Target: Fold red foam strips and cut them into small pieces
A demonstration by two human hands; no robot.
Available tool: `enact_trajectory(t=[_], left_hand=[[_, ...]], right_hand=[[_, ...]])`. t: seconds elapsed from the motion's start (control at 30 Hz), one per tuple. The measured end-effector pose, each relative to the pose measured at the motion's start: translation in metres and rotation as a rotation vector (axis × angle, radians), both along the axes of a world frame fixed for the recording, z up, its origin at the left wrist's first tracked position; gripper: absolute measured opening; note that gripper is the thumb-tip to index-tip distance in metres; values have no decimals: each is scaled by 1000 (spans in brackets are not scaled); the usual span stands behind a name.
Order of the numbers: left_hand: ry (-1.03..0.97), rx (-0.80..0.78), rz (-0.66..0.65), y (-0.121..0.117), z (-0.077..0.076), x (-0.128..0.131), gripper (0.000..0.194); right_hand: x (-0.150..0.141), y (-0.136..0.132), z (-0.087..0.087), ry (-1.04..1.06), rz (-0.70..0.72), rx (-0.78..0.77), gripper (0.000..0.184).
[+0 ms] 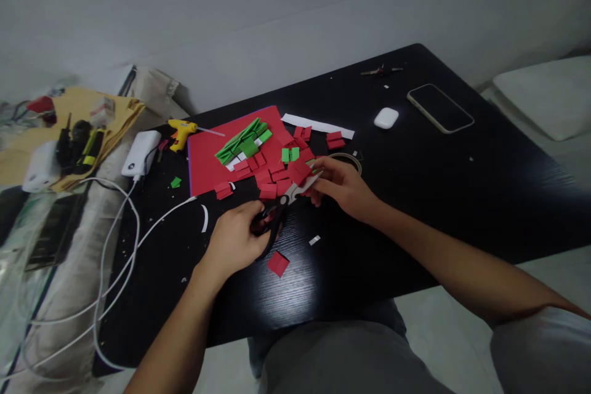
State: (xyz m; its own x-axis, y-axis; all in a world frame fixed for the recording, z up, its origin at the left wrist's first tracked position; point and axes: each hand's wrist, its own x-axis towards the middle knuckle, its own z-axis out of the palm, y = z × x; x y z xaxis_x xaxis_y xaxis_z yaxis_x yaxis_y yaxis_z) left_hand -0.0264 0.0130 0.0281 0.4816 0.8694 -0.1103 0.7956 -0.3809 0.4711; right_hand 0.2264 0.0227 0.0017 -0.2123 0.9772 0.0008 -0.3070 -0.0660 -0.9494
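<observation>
My left hand (pixel 237 234) is closed around the black handles of a pair of scissors (pixel 285 200), whose blades point up and to the right. My right hand (pixel 342 186) pinches a small red paper piece (pixel 299 172) at the blades; its fingertips are partly hidden. Just beyond lie several folded red paper pieces (pixel 268 191) and a folded green paper piece (pixel 290 154). A bound stack of green paper strips (pixel 244 141) rests on a red sheet (pixel 203 163). Nearer to me, a single red paper square (pixel 278 264) lies on the black table (pixel 351 271).
A yellow glue gun (pixel 183 133) and a white power bank (pixel 141 154) with a white cable (pixel 161 220) are at the left. To the right are a white earbud case (pixel 386 117) and a phone (pixel 440 108). Behind the right hand lies a tape roll (pixel 353 160). A white paper strip (pixel 318 125) lies farther back.
</observation>
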Motion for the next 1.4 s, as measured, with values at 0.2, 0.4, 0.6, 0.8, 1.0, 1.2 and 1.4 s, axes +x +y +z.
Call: enact_trajectory(t=[0.2, 0.4, 0.6, 0.8, 1.0, 1.2, 1.4], left_hand=[[-3, -9, 2, -2, 1, -2, 29], [14, -3, -6, 2, 4, -5, 24], [7, -10, -16, 5, 6, -8, 23], [-14, -32, -37, 6, 7, -9, 24], [-73, -46, -48, 6, 7, -8, 21], [-63, -82, -35, 6, 7, -8, 22], [-46, -84, -44, 6, 7, -10, 25]], right_hand=[[1, 0, -1, 34, 112, -18, 23], [3, -2, 2, -137, 58, 77, 21], [4, -2, 4, -188, 40, 102, 16], [5, 0, 5, -202, 16, 112, 13], [5, 0, 4, -225, 0, 131, 12], [5, 0, 4, -227, -3, 143, 15], [5, 1, 2, -230, -7, 156, 16]])
